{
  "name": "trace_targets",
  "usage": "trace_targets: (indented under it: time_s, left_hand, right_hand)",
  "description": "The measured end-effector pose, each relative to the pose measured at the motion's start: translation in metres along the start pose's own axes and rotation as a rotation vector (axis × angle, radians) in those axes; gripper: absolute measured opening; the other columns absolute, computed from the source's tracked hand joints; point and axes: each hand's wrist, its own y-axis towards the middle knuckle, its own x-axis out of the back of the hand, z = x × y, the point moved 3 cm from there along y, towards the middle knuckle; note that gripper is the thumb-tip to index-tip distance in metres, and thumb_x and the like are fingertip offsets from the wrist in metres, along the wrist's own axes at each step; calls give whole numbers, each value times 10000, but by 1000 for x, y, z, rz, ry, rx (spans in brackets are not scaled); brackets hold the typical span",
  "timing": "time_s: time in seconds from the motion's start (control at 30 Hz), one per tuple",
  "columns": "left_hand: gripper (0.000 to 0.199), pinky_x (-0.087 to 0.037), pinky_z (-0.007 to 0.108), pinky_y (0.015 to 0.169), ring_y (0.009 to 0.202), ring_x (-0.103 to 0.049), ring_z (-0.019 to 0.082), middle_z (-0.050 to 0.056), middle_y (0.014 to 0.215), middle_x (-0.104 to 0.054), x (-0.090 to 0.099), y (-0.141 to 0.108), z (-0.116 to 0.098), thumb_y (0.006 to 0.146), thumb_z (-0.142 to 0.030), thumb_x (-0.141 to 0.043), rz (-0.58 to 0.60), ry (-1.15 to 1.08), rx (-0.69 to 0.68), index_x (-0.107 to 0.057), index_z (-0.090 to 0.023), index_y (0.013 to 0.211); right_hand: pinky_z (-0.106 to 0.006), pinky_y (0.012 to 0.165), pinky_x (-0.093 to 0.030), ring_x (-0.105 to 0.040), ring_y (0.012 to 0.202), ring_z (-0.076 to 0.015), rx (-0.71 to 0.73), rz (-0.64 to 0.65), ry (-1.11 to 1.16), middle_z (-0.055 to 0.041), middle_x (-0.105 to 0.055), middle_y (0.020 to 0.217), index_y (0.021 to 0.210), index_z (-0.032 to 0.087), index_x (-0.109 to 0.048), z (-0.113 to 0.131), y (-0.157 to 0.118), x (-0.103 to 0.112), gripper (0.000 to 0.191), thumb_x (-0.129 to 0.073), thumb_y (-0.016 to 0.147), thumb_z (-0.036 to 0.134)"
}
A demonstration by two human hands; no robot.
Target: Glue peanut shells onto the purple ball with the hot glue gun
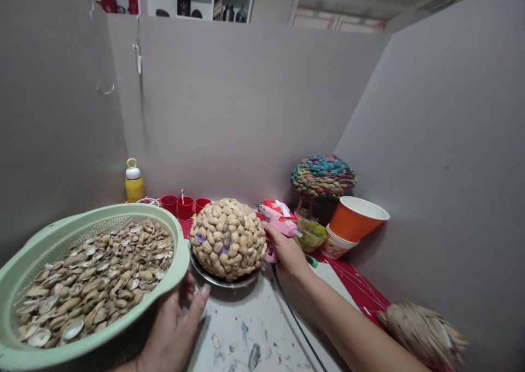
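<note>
A round dome covered in peanut shells [229, 239] sits on a metal plate [223, 282] in the middle, with small purple patches showing between the shells. My right hand [287, 254] is closed around the handle of a pink hot glue gun [279, 220] just right of the dome, and its black cord runs down toward me. At the near side of a light green colander [178, 246] full of split peanut shells [102, 279], my left hand [178, 314] has its thumb spread from the fingers. Some of those fingers are hidden below the colander's rim.
Behind stand red cups [185, 205] and a yellow bottle [134, 183]. To the right are a multicoloured woven piece [324, 176], an orange paper bucket [356, 219], a yellowish bowl [310, 235] and a dry straw-like bundle [420, 331]. Grey partitions [246, 104] enclose the table.
</note>
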Motion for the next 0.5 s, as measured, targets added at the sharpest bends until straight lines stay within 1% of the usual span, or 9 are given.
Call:
trace_targets:
  time_s: [0.07, 0.1, 0.17, 0.23, 0.3, 0.37, 0.43, 0.5]
  left_hand:
    - [279, -441, 346, 818, 824, -519, 202, 18, 788, -545, -1, -1, 1, 845, -480, -547, 38, 36, -9, -505, -207, 802]
    - [286, -441, 310, 745, 750, -494, 179, -7, 723, -495, -2, -2, 0, 857, -473, -528, 75, 45, -19, -466, -216, 748]
    - [317, -405, 260, 614, 631, -427, 145, -39, 638, -401, -4, -4, -4, 880, -445, -487, 175, 58, -53, -388, -227, 672]
    - [326, -366, 240, 556, 577, -400, 129, -46, 602, -379, -7, -7, -8, 886, -399, -470, 282, 94, -132, -347, -228, 637]
    - [330, -335, 232, 531, 540, -387, 116, -50, 574, -367, -9, -11, -12, 874, -337, -478, 354, 160, -269, -316, -227, 609]
    - [364, -274, 236, 490, 484, -331, 102, -64, 534, -301, -12, -15, -13, 856, -273, -485, 418, 228, -439, -250, -226, 582]
    - [405, -220, 253, 462, 440, -254, 99, -73, 504, -221, -16, -20, -9, 853, -230, -468, 514, 277, -598, -179, -222, 569]
    - [428, -193, 273, 448, 418, -207, 112, -70, 475, -183, -21, -24, -3, 879, -240, -425, 603, 309, -744, -155, -219, 548]
  right_hand:
    - [-226, 482, -470, -641, 572, -165, 2, -5, 8, -5, -705, 644, 771, 175, -701, -2, 1, 0, 216, -754, 671, 359]
    - [-225, 506, -487, -655, 606, -170, 1, -5, 13, -9, -715, 672, 792, 174, -703, -3, 1, -1, 232, -756, 671, 365]
    - [-230, 548, -513, -676, 657, -182, -3, -1, 26, -17, -730, 714, 832, 171, -704, -3, 0, -2, 267, -761, 666, 373]
    - [-234, 536, -516, -682, 647, -190, -13, -10, 40, -23, -731, 703, 821, 167, -695, -2, -1, -3, 276, -767, 651, 372]
    - [-234, 488, -497, -677, 604, -190, -27, -24, 55, -28, -727, 676, 781, 166, -683, 1, -1, -3, 264, -770, 633, 367]
    - [-232, 452, -478, -673, 585, -189, -42, -31, 73, -37, -729, 682, 757, 167, -679, 3, -1, -3, 260, -763, 619, 371]
    - [-238, 459, -486, -683, 623, -199, -52, -27, 92, -51, -740, 725, 759, 165, -687, 6, 0, -2, 272, -755, 600, 376]
    - [-251, 493, -508, -694, 686, -216, -54, -28, 104, -61, -747, 762, 760, 164, -693, 9, 1, -2, 285, -755, 574, 370]
